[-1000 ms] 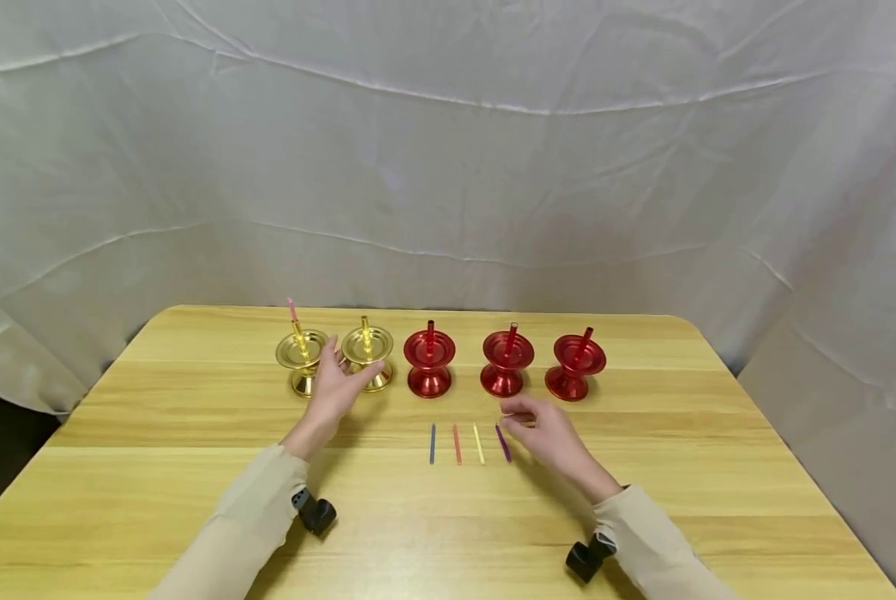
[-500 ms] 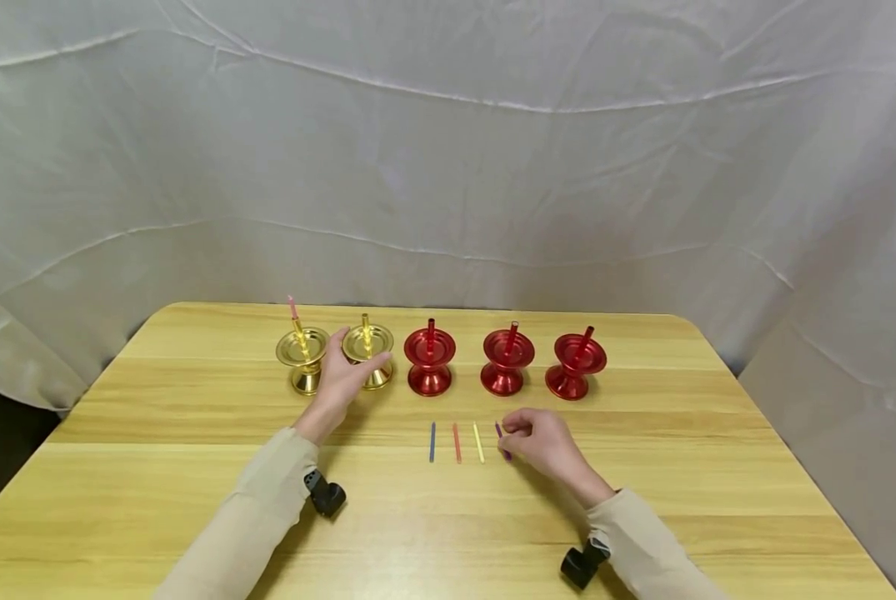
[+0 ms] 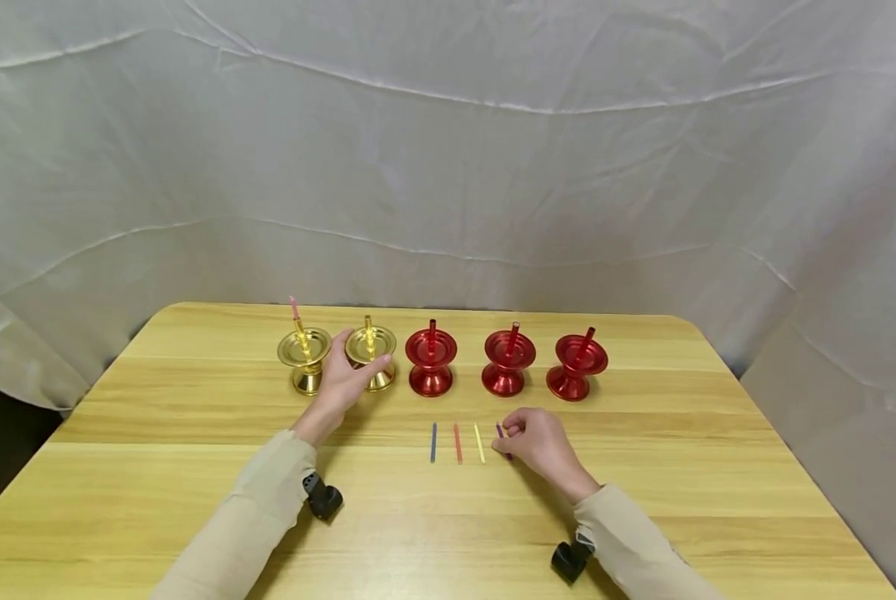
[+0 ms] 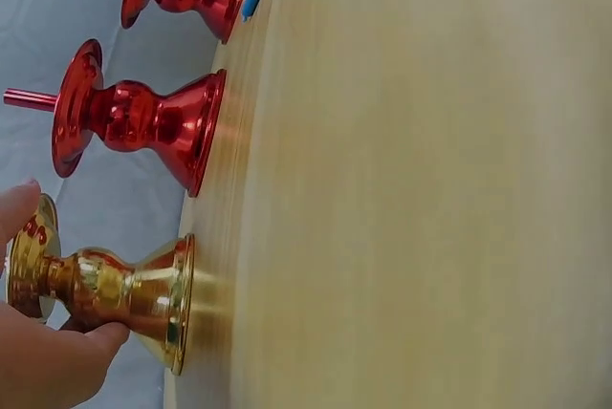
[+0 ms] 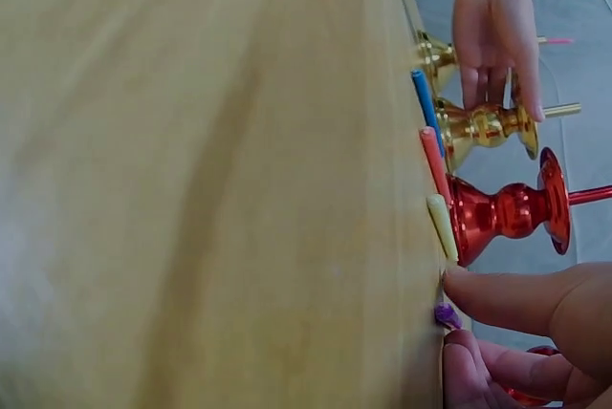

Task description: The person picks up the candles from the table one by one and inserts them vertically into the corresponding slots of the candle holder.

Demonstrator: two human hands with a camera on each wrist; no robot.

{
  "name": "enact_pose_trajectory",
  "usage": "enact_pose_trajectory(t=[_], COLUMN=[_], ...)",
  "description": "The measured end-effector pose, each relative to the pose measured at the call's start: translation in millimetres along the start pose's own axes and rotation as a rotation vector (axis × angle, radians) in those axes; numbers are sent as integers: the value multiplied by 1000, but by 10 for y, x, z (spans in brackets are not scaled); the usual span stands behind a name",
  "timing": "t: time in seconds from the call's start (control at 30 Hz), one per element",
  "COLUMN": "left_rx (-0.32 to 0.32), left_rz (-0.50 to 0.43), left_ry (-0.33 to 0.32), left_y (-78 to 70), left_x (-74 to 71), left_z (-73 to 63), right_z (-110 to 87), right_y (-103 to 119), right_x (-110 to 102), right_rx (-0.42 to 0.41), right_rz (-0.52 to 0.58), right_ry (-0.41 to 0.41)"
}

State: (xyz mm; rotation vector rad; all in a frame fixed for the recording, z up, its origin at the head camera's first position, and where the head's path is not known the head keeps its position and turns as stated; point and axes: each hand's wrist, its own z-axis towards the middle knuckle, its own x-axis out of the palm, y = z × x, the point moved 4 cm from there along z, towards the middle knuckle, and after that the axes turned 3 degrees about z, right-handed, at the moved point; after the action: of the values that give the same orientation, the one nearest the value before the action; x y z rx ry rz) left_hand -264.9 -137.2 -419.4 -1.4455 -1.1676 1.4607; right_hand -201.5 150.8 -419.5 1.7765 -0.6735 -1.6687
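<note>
My left hand (image 3: 337,382) holds the second gold candle holder (image 3: 371,346), its thumb at the dish rim and its fingers by the stem; the holder stands upright on the table. To its left, another gold holder (image 3: 305,348) carries a pink candle (image 3: 293,308). Over the purple candle (image 5: 447,314), which lies on the table, hovers my right hand (image 3: 543,442) with thumb and fingers on either side. In the right wrist view a small gap shows between thumb and candle. The yellow candle (image 3: 480,443), red candle (image 3: 458,443) and blue candle (image 3: 433,442) lie beside it.
Along the back of the row stand a red candle holder (image 3: 431,354) in the middle, a second red holder (image 3: 509,354) and a third red holder (image 3: 578,358) at the right. A grey cloth (image 3: 448,167) hangs behind the wooden table (image 3: 417,533).
My right hand has come down and left onto the purple candle, its thumb now across to the candle's left side. My left hand has shifted slightly right around the second gold holder.
</note>
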Motion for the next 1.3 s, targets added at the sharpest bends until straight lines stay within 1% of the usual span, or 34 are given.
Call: enact_pose_trajectory(t=[0.17,0.3,0.4,0.5,0.63,0.73,0.9,0.97,1.2,1.3], left_rx=[-5,-5,4,8,6,6,6,9,21,20], left_rz=[-1,-5,4,15,24,33,49,51,47,51], left_ry=[24,38,35,30,31,33,30,31,33,40], left_y=[-4,8,24,40,32,20,20,21,9,2], left_x=[-21,-23,-13,-5,-7,-11,-23,-25,-15,-19], left_z=[18,27,21,15,10,6,9,13,20,20], right_z=[28,35,48,63,81,111,191,224,337,390], right_y=[2,14,5,-14,16,94,295,378,603,695], right_x=[-11,-17,-21,-25,-33,-38,-40,-44,-65,-56], right_rx=[-32,-38,-12,37,92,80,-24,-52,-38,-47], right_rz=[-13,2,3,32,155,222,247,263,326,323], right_ry=[-7,17,58,100,129,119,60,41,17,10])
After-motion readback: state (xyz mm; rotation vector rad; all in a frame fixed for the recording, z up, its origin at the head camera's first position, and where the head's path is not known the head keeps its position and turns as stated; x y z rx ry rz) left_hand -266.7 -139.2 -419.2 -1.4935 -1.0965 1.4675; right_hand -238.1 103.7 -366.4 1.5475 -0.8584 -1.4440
